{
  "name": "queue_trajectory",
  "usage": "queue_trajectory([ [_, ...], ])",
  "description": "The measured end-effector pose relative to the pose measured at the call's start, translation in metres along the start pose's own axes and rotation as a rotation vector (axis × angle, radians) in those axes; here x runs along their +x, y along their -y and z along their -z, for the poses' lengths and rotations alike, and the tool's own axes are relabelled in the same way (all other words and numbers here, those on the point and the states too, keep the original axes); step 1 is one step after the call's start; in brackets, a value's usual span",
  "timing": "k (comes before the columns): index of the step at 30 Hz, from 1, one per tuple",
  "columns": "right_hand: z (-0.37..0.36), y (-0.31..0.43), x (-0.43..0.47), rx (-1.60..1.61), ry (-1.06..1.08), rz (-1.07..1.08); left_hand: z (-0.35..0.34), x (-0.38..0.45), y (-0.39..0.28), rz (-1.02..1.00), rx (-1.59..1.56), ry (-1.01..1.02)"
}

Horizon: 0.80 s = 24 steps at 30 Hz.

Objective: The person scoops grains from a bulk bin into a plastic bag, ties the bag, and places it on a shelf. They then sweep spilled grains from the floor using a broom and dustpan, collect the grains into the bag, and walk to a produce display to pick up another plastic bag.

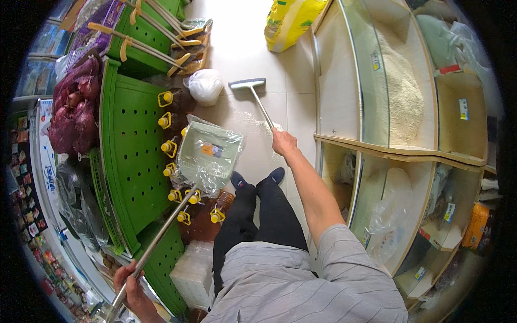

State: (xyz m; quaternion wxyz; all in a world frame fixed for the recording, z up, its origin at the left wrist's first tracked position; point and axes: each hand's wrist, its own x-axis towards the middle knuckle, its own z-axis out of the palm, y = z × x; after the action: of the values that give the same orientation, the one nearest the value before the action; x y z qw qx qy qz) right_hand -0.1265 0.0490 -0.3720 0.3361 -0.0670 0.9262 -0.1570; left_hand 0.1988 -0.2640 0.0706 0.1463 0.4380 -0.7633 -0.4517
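Observation:
My right hand [284, 142] grips the metal handle of a broom [247, 83], whose grey-and-white head lies on the tiled floor ahead. Pale spilled grains [258, 122] are scattered on the floor around the handle, partly hidden by my hand. Down at the lower left, my left hand [132, 286] is closed around the long metal pole of a dustpan [210, 151]. The dustpan's pale green tray is covered in clear plastic wrap and bears an orange label. It hangs over several yellow-capped oil bottles [169, 148], apart from the grains.
Green perforated shelving [137, 141] runs along the left, with a net bag of red onions [76, 107] on it. A white plastic bag [205, 87] sits on the floor. Wood-and-glass bins [404, 93] holding grain line the right. A yellow bag [293, 24] stands farther ahead.

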Motion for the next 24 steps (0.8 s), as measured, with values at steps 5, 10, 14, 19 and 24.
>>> queue_trajectory([
  [5,-0.063,-0.032,-0.085,-0.194,0.061,0.165,0.001,-0.019,0.019,0.102,0.045,-0.015],
  [10,-0.039,-0.058,-0.165,-0.100,0.121,0.115,-0.003,-0.028,0.036,0.157,-0.048,-0.009],
  [14,-0.032,-0.042,-0.102,-0.037,-0.027,0.112,-0.008,-0.033,0.054,0.196,-0.081,-0.028],
  [19,-0.053,0.018,-0.012,-0.087,-0.051,0.154,-0.021,-0.042,0.058,0.210,-0.017,0.007],
  [24,-0.072,-0.006,-0.098,-0.270,0.074,0.281,-0.027,-0.060,0.062,0.272,-0.052,-0.062],
])
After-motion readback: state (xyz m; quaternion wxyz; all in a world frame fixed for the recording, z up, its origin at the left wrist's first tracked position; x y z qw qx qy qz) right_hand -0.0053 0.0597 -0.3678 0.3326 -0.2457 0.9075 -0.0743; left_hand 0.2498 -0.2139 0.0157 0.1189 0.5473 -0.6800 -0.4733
